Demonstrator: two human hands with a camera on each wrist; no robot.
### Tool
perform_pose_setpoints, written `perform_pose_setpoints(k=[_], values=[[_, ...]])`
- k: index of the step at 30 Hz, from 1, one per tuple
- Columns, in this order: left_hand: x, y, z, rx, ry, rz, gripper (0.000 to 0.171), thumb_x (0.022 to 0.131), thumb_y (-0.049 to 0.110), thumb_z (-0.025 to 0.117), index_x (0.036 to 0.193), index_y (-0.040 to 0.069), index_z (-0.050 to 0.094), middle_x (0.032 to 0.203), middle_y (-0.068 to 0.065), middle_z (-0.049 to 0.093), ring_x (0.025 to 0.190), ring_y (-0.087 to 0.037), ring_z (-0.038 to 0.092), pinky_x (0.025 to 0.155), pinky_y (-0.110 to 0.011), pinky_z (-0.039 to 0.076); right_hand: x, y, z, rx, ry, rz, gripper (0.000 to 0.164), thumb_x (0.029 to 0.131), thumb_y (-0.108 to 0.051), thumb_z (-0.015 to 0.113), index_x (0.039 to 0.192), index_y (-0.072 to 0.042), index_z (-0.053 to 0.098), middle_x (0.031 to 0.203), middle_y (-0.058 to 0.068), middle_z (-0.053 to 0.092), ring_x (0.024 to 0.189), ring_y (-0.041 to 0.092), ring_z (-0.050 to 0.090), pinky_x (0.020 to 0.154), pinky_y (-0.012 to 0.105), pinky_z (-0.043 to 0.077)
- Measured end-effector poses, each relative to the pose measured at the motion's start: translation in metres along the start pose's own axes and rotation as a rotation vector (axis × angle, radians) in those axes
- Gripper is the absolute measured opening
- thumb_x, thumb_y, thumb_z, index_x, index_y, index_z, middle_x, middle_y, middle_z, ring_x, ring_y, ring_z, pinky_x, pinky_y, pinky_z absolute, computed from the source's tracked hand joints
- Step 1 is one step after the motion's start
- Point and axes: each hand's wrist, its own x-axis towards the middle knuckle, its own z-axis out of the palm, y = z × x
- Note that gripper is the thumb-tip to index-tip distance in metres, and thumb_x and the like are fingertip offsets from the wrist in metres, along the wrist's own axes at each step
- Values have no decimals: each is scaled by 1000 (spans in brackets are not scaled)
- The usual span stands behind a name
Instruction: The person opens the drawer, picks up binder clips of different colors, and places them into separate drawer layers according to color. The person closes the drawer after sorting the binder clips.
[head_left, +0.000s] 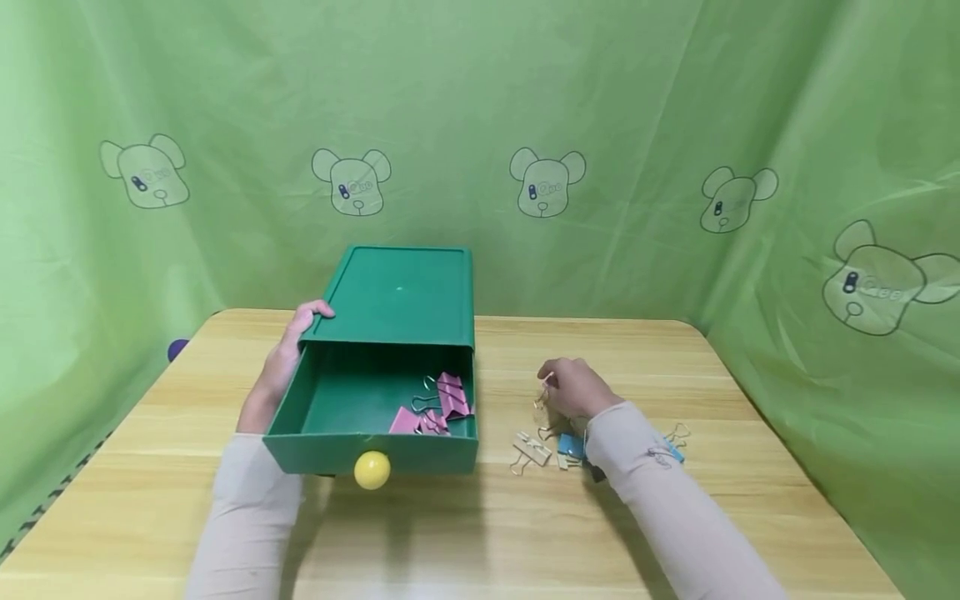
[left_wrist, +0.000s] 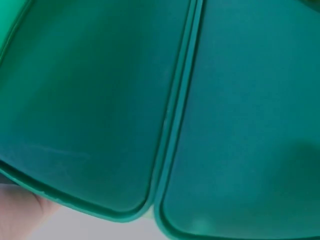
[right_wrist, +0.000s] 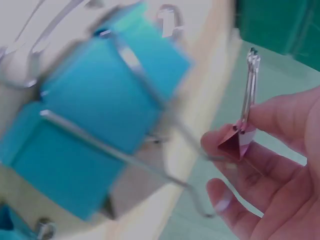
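A green drawer box [head_left: 405,296] stands on the table with its drawer [head_left: 330,454] pulled out toward me. Pink binder clips [head_left: 452,395] lie at the drawer's right side. My left hand [head_left: 287,346] grips the box by its left side, fingertips over the top edge; most of that hand is hidden in the left wrist view. To the right of the box, my right hand [head_left: 576,388] pinches a small pink binder clip [right_wrist: 238,140] between thumb and fingers. Below this hand are a cream binder clip [head_left: 532,448] and a blue binder clip [head_left: 572,446].
A yellow ball knob [head_left: 372,470] sticks out from the drawer front. Another blue clip [head_left: 673,448] lies beyond my right forearm. Green curtains [head_left: 480,100] with printed bear heads surround the wooden table [head_left: 420,550]. A purple ball [head_left: 177,348] shows at the table's left edge.
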Motion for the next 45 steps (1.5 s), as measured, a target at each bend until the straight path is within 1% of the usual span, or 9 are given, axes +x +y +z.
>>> perform_pose_setpoints(k=[4,7,11,17,22,26,33,37,45], values=[[0,0,-1,11,-1,1,26,105,46,19,114,37,42,142,-11,19,120,-33,25,86,-46,33,-5,-9,-11,94,38,6,24,92,-3,58,114,3,64,96,12,67,85,23,63,79,40,53],[1,0,-1,17,6,0,27,105,45,18,114,37,42,144,-11,18,122,-33,24,87,-46,33,-9,-17,-19,133,89,-33,22,93,-4,58,113,2,65,97,13,68,86,26,65,78,40,54],[1,0,0,20,11,-7,27,105,44,18,114,37,42,145,-12,17,123,-34,23,87,-46,33,-12,-26,-26,162,162,-109,19,94,-6,59,109,2,66,96,13,69,84,27,68,76,40,55],[0,0,0,17,7,3,27,105,44,18,114,37,42,144,-12,18,121,-33,24,86,-46,33,-18,-45,-37,190,245,-176,17,94,-8,61,106,2,67,97,13,70,83,26,68,76,38,56],[0,0,0,8,12,17,26,105,43,18,112,38,42,140,-11,20,119,-30,25,86,-45,33,-25,-61,-45,215,268,-207,20,95,-12,61,108,2,67,99,13,70,87,28,69,76,39,56],[0,0,0,-1,13,13,26,105,43,17,111,39,42,141,-10,19,118,-30,26,85,-44,34,-31,-71,-49,233,288,-223,20,94,-12,61,107,1,67,98,12,71,88,28,70,76,41,56],[-1,0,1,-3,10,4,26,105,43,17,112,39,42,141,-10,20,117,-29,27,84,-43,35,-36,-82,-54,227,358,-265,16,92,-11,65,103,0,69,92,8,71,84,26,71,74,41,56],[-1,1,1,-5,18,4,26,105,43,17,112,38,42,138,-9,22,116,-28,28,84,-43,35,-39,-87,-56,225,376,-277,16,90,-11,66,102,-1,69,91,8,71,83,25,71,75,42,55],[-1,1,1,-11,15,-2,26,105,42,17,113,37,42,138,-8,21,117,-28,26,85,-43,34,-43,-95,-59,234,402,-306,15,89,-12,68,101,-2,69,91,7,71,83,25,71,76,43,55]])
